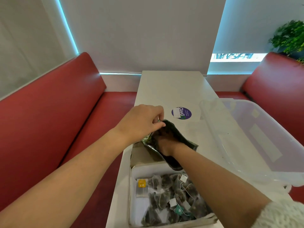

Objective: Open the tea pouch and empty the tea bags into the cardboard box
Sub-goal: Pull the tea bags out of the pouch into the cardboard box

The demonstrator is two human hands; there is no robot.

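Observation:
A dark foil tea pouch (182,137) lies open above the far end of the cardboard box (131,191). My left hand (141,120) pinches the pouch's upper rim and holds its mouth open. My right hand (164,142) reaches inside the pouch; its fingers are hidden in the dark interior, so what they hold cannot be seen. Several pyramid tea bags (172,195) with strings and paper tags lie in the box, near my right forearm.
A clear plastic storage bin (246,137) stands on the right of the narrow white table (167,89). A purple round sticker (181,113) lies on the table beyond the pouch. Red benches flank both sides; a plant is at the far right.

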